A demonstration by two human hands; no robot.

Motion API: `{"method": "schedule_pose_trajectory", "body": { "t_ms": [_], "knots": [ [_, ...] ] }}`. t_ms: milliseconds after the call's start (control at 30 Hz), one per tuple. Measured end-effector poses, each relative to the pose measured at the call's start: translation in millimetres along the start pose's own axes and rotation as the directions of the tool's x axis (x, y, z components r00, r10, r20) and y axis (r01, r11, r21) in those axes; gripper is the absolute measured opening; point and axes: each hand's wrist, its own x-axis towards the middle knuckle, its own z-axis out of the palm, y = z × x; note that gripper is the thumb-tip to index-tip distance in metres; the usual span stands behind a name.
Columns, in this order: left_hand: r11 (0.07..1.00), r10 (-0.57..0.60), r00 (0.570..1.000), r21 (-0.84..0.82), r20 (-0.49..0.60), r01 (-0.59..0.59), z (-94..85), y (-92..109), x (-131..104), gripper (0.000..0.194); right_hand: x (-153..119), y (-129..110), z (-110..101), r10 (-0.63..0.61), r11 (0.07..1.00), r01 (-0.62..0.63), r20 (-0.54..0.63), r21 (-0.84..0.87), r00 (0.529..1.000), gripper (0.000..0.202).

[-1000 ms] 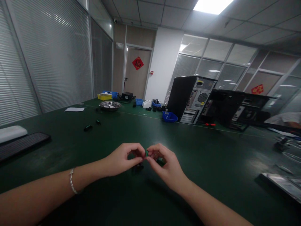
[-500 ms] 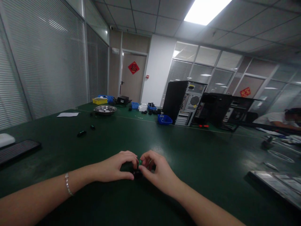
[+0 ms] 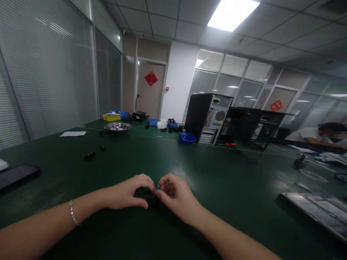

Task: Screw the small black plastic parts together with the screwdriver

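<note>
Take the small green piece with the look of circuit board (image 3: 158, 186) as the middle of the dial. Your right hand (image 3: 181, 196), at 4 o'clock, pinches it between thumb and fingertips. Your left hand (image 3: 127, 193), at 9 o'clock, is open, thumb well apart from the forefinger, whose tip lies at or just beside the piece; I cannot tell if they touch. A small dark object (image 3: 152, 200), too dim to make out, sits just beside at 7 o'clock.

A light pinch by the edges would suit something this small and probably stiff; steady it with the left fingertips, low over the table, so a slip costs little.

The dark green tabletop (image 3: 130, 159) looks smooth, with a dull sheen. Two small oblong black pieces (image 3: 89, 155), rounded and seemingly hard, lie at 10 o'clock, a shiny round metal dish (image 3: 118, 127) beyond them towards 11. At 1 o'clock stands an open-topped blue plastic bin (image 3: 187, 137)
</note>
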Motion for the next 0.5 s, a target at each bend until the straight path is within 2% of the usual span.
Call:
{"method": "schedule_pose_trajectory", "body": {
  "t_ms": [167,367,500],
  "knots": [
    [0.999,-0.032,0.999,0.040,-0.017,0.032,6.6,6,0,0.044,0,1,3,-0.053,0.995,0.050,0.026,0.088,0.998,0.016],
    [0.997,-0.056,0.996,0.043,-0.073,0.059,9.5,9,-1,0.045,-1,-4,-1,-0.156,0.988,0.156,0.002,0.020,0.988,0.015],
    [0.996,-0.076,0.991,0.029,-0.110,0.080,10.5,10,-1,0.044,0,-7,-9,-0.174,0.983,0.173,-0.012,-0.061,0.985,0.014]
  ]
}}
